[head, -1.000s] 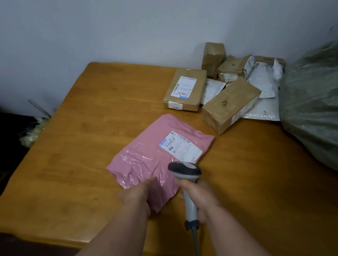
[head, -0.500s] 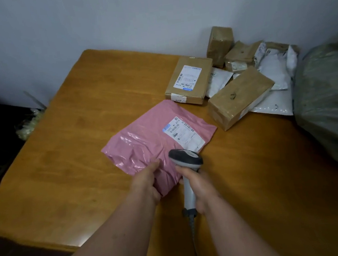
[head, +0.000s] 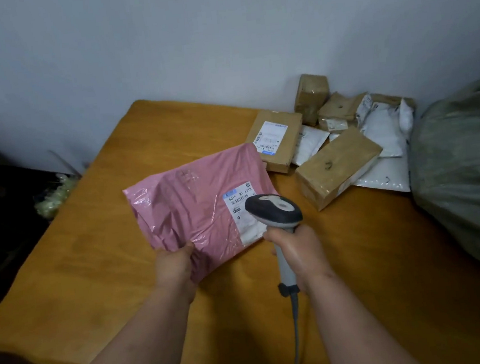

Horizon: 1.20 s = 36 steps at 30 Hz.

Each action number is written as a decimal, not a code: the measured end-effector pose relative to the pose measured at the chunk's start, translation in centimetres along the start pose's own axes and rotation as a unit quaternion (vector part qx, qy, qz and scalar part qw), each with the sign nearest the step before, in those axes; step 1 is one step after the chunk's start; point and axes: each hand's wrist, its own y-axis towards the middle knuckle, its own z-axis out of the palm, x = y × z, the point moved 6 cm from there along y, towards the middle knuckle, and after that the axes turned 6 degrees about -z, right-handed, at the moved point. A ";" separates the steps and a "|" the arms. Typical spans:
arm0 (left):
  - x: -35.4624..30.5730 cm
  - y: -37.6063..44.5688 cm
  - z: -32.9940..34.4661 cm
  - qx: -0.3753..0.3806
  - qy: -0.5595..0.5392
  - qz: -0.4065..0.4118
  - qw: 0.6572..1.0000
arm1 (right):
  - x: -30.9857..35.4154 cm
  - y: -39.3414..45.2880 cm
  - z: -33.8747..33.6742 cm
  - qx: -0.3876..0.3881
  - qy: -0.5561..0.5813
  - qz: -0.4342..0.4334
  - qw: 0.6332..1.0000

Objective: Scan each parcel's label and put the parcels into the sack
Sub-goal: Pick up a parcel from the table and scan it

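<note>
My left hand (head: 174, 263) grips the near corner of a pink plastic parcel (head: 194, 204) and tilts it up off the table. Its white label (head: 242, 208) faces me, partly hidden by the scanner head. My right hand (head: 298, 252) grips the handle of a grey barcode scanner (head: 275, 210), whose head points at the label from close by. The grey-green sack (head: 463, 172) bulges at the right edge of the table.
Several cardboard boxes (head: 337, 166) and white mailers (head: 384, 135) lie piled at the table's far right corner against the wall. The wooden table (head: 100, 268) has its left edge beside dark clutter. The scanner cable (head: 295, 332) trails down toward me.
The pink parcel lay flat on the table; my left hand has now gripped its near corner and lifted it, tilted toward me. The scanner has moved up close to the label.
</note>
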 end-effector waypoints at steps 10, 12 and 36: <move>-1.2 -1.1 -0.7 0.026 -0.047 -0.027 0.998 | 3.8 -2.0 -1.6 0.050 -0.073 -0.110 0.990; -1.6 -1.7 -0.5 0.039 -0.037 -0.015 0.998 | 4.2 -2.5 -1.8 0.050 -0.085 -0.124 0.987; -0.7 -5.5 0.0 0.056 -0.095 -0.031 0.993 | 5.2 -5.3 -4.3 0.054 -0.115 -0.167 0.978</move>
